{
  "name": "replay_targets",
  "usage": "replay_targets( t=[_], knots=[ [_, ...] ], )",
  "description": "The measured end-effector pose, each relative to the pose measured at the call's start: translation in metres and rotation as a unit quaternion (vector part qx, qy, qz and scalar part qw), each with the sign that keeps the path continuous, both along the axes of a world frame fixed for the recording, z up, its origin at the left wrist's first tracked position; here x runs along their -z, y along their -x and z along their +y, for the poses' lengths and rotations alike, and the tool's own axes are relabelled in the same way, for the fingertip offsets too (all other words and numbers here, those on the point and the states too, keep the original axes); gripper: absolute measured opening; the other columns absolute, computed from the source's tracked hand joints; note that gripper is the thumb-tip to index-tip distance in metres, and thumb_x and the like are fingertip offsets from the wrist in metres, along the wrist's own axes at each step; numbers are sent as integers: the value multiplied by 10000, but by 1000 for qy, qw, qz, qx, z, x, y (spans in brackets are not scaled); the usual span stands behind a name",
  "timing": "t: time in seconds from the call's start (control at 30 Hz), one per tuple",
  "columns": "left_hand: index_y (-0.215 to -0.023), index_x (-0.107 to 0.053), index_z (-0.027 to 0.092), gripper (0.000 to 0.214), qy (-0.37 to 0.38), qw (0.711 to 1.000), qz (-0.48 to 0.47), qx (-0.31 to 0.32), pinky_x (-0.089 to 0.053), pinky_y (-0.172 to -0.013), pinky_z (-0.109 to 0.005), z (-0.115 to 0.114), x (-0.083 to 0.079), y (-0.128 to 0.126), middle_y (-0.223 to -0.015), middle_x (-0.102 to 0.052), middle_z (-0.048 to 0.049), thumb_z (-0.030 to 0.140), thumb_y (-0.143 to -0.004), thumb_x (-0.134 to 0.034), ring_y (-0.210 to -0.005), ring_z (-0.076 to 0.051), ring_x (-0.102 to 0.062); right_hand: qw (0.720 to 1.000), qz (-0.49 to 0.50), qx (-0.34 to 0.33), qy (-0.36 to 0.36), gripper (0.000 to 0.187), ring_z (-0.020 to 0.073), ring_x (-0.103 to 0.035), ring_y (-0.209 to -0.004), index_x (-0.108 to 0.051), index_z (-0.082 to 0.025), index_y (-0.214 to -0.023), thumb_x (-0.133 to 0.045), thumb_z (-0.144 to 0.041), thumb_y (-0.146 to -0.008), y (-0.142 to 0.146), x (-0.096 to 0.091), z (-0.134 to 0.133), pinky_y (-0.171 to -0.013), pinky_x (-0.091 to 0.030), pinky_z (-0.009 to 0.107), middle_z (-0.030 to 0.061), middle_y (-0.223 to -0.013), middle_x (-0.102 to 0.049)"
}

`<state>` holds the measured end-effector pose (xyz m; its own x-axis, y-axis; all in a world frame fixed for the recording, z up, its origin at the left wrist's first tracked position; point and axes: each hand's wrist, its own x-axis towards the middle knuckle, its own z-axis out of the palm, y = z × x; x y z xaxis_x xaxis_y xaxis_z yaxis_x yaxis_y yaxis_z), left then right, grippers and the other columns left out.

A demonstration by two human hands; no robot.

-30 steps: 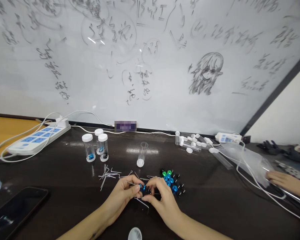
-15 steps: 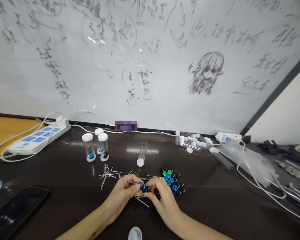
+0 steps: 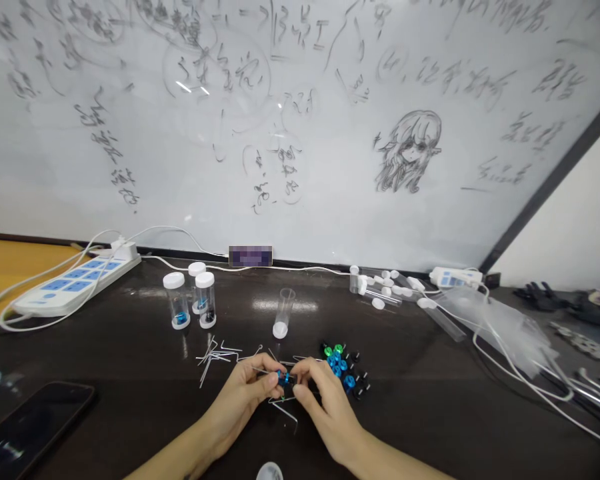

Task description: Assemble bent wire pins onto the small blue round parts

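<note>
Thumb and fingers of my left hand are pinched on a small blue and black part, its blue ring showing between my fingertips. On its black right end are the fingertips of my right hand, partly hiding it. A thin metal rod sticks out by my left fingers. Bent metal wires lie on the table under my hands. Just right of my right hand is a cluster of small blue parts, green parts and black screw-like parts.
A clear tube stands ahead on its white cap. White-capped tubes holding small parts stand to the left, near a pile of bent wires. Loose caps, plastic bags, a power strip and a phone surround the workspace.
My right thumb and fingers have shifted slightly on the black end of the part. The whole view has tilted a little; my left hand keeps its pinch.
</note>
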<state>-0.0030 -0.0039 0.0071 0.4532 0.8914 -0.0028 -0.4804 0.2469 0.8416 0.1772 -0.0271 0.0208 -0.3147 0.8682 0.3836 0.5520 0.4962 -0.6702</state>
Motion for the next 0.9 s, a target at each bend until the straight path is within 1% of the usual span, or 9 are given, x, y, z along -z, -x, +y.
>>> replay_targets(
  t=[0.07,0.1,0.13,0.27,0.43,0.57,0.7,0.8,0.9],
  knots=[
    [-803,-667,137,64,-3,1000,2,-4,-412,-689,-218,0,0,0,-753,-637,-21,184,-762,-683,-655,-92,-545,1000,-21,-7,2,211,170,-510,-759,-529,-210,-791,-424,-245,-971,1,-2,0,-734,-375,290,-12,-766,-558],
    [-803,-667,137,65,-4,1000,3,-5,-413,-690,-218,1,1,0,-754,-637,-21,184,-761,-684,-657,-93,-547,1000,-30,-7,4,244,168,-509,-749,-520,-206,-757,-416,-242,-974,1,-3,0,-732,-372,291,-14,-749,-554],
    [-805,-667,138,65,-3,1000,3,-6,-414,-692,-219,1,1,1,-757,-638,-21,183,-761,-684,-658,-94,-548,999,-35,-5,6,236,168,-509,-750,-518,-205,-751,-433,-237,-968,2,-3,0,-731,-372,291,-14,-751,-553],
    [-807,-663,143,54,0,1000,-5,-11,-411,-692,-214,2,2,1,-784,-641,-20,180,-769,-675,-657,-87,-546,1000,-25,6,4,48,176,-509,-804,-538,-217,-871,-555,-190,-906,3,-1,-1,-742,-385,285,-8,-825,-548],
    [-802,-662,139,53,3,1000,-8,-6,-410,-693,-212,2,1,1,-757,-637,-19,179,-770,-674,-651,-86,-544,1000,-8,-9,-12,135,173,-507,-785,-544,-231,-931,-579,-114,-874,1,3,0,-741,-388,291,-5,-861,-543],
    [-815,-661,135,66,0,1000,-5,7,-411,-688,-222,1,1,1,-745,-635,-25,186,-774,-670,-657,-97,-549,999,1,-27,-24,162,175,-515,-829,-544,-229,-913,-557,-73,-872,1,3,1,-784,-380,299,5,-922,-544],
    [-809,-663,130,75,-3,1000,-8,7,-412,-672,-219,0,1,0,-712,-625,-22,189,-765,-679,-638,-96,-542,1000,-18,-16,-18,76,175,-513,-791,-525,-218,-841,-568,-186,-896,0,2,1,-736,-379,286,-6,-827,-547],
    [-797,-663,130,82,0,1000,-5,7,-409,-653,-210,1,-1,-1,-702,-627,-20,190,-751,-694,-624,-91,-542,998,-52,-20,-26,256,170,-497,-730,-487,-205,-740,-414,-283,-973,0,2,1,-720,-361,299,-13,-739,-526],
    [-796,-663,133,82,-2,1000,1,-1,-410,-654,-207,0,-2,0,-707,-630,-20,193,-750,-696,-629,-91,-543,997,-68,-16,-40,318,168,-489,-709,-461,-202,-722,-338,-311,-994,1,2,1,-742,-351,317,-14,-724,-515]
  ],
)
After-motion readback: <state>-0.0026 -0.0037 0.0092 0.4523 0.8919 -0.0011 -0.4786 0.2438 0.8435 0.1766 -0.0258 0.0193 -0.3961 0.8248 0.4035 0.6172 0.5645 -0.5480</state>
